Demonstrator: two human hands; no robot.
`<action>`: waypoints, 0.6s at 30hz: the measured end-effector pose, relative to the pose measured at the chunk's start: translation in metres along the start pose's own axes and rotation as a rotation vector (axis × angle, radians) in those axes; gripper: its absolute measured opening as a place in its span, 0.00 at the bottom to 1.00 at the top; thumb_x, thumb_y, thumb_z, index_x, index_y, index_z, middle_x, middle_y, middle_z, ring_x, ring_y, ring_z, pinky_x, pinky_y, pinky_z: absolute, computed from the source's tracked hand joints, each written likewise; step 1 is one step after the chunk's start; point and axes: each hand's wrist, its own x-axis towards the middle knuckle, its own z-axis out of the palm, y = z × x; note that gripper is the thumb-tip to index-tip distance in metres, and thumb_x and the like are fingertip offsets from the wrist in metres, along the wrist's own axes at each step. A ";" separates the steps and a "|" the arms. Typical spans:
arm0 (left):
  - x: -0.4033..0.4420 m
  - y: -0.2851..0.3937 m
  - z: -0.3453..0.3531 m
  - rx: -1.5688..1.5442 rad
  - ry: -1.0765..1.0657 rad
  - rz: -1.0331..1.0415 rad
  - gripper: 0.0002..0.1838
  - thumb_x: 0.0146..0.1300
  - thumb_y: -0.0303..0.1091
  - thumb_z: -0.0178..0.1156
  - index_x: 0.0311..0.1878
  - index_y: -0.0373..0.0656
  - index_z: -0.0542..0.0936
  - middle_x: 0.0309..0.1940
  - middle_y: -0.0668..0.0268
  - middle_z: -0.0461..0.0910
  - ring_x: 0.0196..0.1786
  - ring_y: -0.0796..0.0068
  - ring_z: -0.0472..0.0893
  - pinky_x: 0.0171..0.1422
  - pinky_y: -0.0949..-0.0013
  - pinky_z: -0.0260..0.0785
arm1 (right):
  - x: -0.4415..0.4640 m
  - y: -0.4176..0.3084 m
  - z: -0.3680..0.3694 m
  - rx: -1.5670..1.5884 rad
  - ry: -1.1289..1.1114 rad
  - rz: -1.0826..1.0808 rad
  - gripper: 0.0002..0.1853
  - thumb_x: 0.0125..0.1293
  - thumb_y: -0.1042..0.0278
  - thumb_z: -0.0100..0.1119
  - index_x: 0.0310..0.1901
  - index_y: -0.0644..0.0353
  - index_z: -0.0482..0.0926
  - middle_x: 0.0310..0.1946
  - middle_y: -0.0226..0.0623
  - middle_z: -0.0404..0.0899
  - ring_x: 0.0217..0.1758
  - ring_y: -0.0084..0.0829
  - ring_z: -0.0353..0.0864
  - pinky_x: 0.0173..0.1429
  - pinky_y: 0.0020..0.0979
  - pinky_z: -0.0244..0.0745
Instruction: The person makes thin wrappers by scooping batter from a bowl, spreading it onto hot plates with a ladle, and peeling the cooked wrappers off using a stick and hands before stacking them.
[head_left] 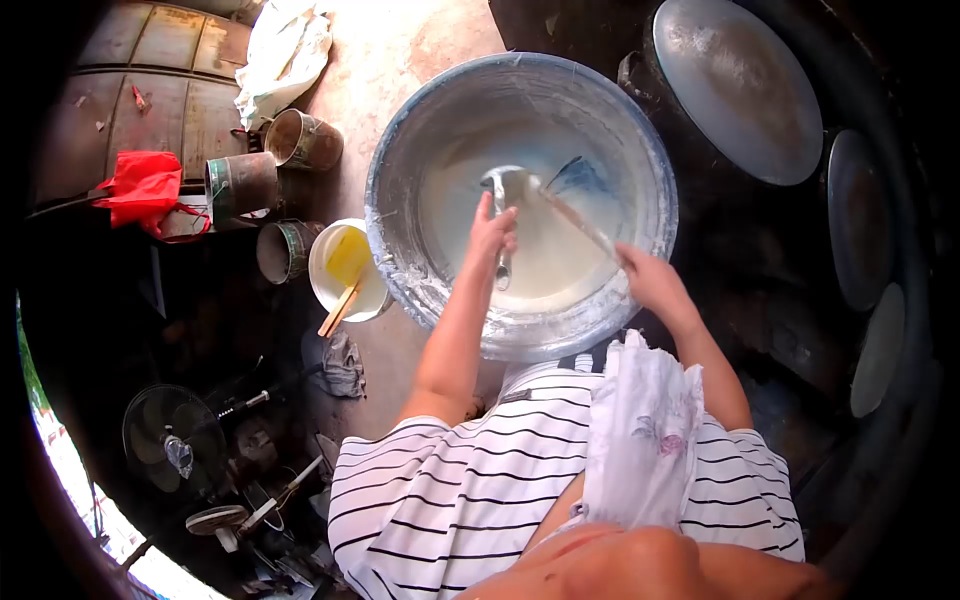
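Observation:
A large blue-rimmed tub (648, 130) holds milky, off-white liquid (540, 262), with its inner wall crusted white. Over the liquid, my left hand (490, 232) is closed around a metal-handled tool (502, 270) whose wet, rounded head reaches toward the tub's middle. On the right side, my right hand (652, 280) grips one end of a long, pale-coated stick (582, 222), slightly blurred. The stick's far end meets or overlaps the head of the metal tool; I cannot tell if they touch. A dark blue streak (582, 175) shows beyond the stick.
Left of the tub stands a white bucket (318, 270) with yellow contents and a wooden stick (340, 312). Several stained metal buckets (303, 140) and a red bag (145, 188) lie beyond. A fan (172, 440) is lower left; large round lids (738, 85) stand right.

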 end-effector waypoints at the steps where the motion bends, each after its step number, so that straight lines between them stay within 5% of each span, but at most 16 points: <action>1: 0.008 0.011 0.006 0.143 0.096 0.090 0.36 0.65 0.27 0.54 0.72 0.56 0.51 0.18 0.70 0.65 0.13 0.81 0.63 0.15 0.76 0.58 | 0.010 0.015 -0.015 0.000 0.103 -0.018 0.22 0.67 0.68 0.39 0.62 0.53 0.69 0.45 0.54 0.79 0.48 0.49 0.79 0.50 0.46 0.73; 2: 0.033 0.004 0.014 0.434 0.186 0.270 0.36 0.64 0.28 0.54 0.73 0.52 0.49 0.18 0.69 0.67 0.14 0.79 0.66 0.15 0.73 0.61 | 0.019 0.020 -0.038 -0.087 0.145 0.082 0.23 0.67 0.69 0.39 0.63 0.51 0.68 0.44 0.55 0.79 0.48 0.50 0.79 0.51 0.46 0.73; 5: 0.037 -0.031 -0.004 0.494 0.241 0.177 0.36 0.64 0.28 0.54 0.72 0.48 0.49 0.18 0.68 0.66 0.14 0.78 0.67 0.15 0.71 0.62 | 0.010 0.005 -0.008 -0.234 -0.010 0.234 0.25 0.65 0.70 0.38 0.66 0.50 0.64 0.41 0.57 0.79 0.47 0.51 0.80 0.51 0.46 0.72; 7: 0.027 -0.047 0.003 0.183 0.076 0.032 0.31 0.66 0.30 0.52 0.70 0.44 0.53 0.17 0.70 0.64 0.13 0.79 0.65 0.16 0.71 0.62 | 0.001 -0.022 0.019 -0.205 -0.127 0.148 0.26 0.65 0.72 0.37 0.67 0.48 0.63 0.38 0.56 0.80 0.43 0.53 0.80 0.49 0.48 0.72; 9: 0.043 -0.014 0.014 0.160 -0.212 -0.064 0.29 0.66 0.30 0.52 0.68 0.43 0.54 0.17 0.71 0.63 0.13 0.80 0.63 0.16 0.72 0.61 | 0.016 -0.017 0.015 -0.134 -0.020 0.036 0.27 0.64 0.74 0.38 0.66 0.48 0.63 0.35 0.57 0.80 0.41 0.55 0.80 0.47 0.49 0.72; 11: 0.068 0.011 0.022 0.210 -0.111 0.169 0.25 0.66 0.29 0.50 0.64 0.43 0.56 0.18 0.71 0.63 0.15 0.80 0.63 0.16 0.73 0.58 | 0.051 -0.015 -0.012 -0.130 0.163 0.074 0.26 0.64 0.73 0.39 0.65 0.49 0.65 0.34 0.57 0.80 0.39 0.56 0.80 0.45 0.50 0.72; 12: 0.089 0.013 0.027 0.288 0.050 0.245 0.20 0.67 0.31 0.48 0.61 0.49 0.59 0.19 0.72 0.63 0.16 0.81 0.63 0.16 0.74 0.56 | 0.061 -0.013 -0.022 -0.132 0.253 0.092 0.26 0.64 0.73 0.40 0.64 0.50 0.65 0.33 0.56 0.80 0.38 0.56 0.80 0.44 0.51 0.72; 16: 0.081 -0.013 0.031 -0.026 -0.101 -0.145 0.20 0.69 0.33 0.43 0.62 0.63 0.58 0.19 0.73 0.59 0.16 0.84 0.58 0.16 0.77 0.54 | 0.063 -0.015 0.016 -0.273 0.058 0.040 0.24 0.66 0.72 0.38 0.64 0.48 0.67 0.37 0.58 0.79 0.41 0.54 0.80 0.46 0.49 0.73; 18: 0.063 -0.010 0.002 -0.101 -0.137 -0.152 0.20 0.70 0.32 0.42 0.63 0.64 0.58 0.19 0.73 0.59 0.16 0.84 0.58 0.15 0.78 0.53 | 0.029 0.010 0.003 -0.155 0.139 0.028 0.27 0.62 0.75 0.39 0.65 0.49 0.65 0.34 0.58 0.79 0.39 0.55 0.80 0.45 0.50 0.73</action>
